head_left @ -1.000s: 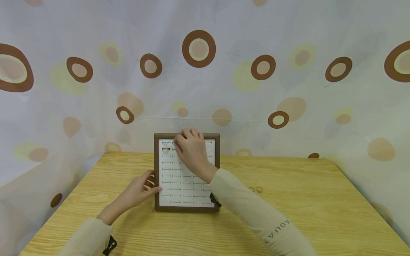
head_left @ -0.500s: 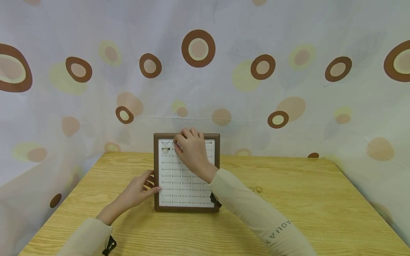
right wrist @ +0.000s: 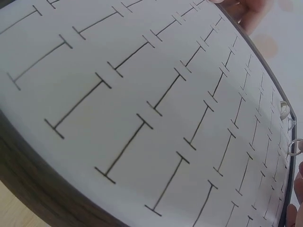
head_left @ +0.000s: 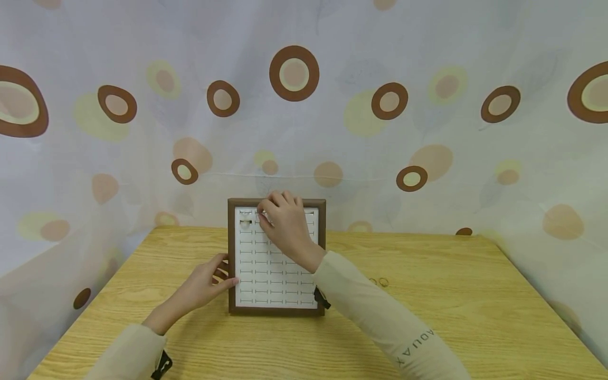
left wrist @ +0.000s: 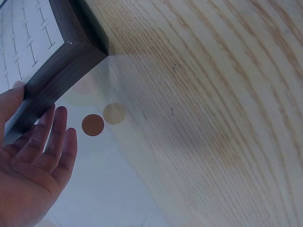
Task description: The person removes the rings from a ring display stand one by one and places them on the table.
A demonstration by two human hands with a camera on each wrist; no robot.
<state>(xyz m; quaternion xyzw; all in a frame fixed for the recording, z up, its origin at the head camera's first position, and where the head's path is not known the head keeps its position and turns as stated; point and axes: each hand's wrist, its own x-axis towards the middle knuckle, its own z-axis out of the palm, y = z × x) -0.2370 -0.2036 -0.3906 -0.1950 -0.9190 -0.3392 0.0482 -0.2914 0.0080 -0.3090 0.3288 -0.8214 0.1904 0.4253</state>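
A brown-framed ring display box (head_left: 277,310) stands upright on the table, its white insert lined with rows of slots. My left hand (head_left: 203,284) grips its left side, thumb on the front face and fingers round the edge, as the left wrist view also shows. At the top row, second column, my right hand (head_left: 287,226) pinches a thin ring (right wrist: 294,147) against the insert; in the head view the fingers mostly hide it. One ring (head_left: 245,214) sits in the first column's top slot. Below it is a wider, pale ring (head_left: 245,224).
Two gold-coloured rings lie on the wooden table (head_left: 427,316) to the right of the box, the right one (head_left: 383,282) fully visible and the other partly behind my right sleeve. A patterned curtain (head_left: 361,200) hangs along the back and both sides.
My right forearm has shifted very slightly to the right, while its fingertips stay at the same slot. The left hand and the box have not moved.
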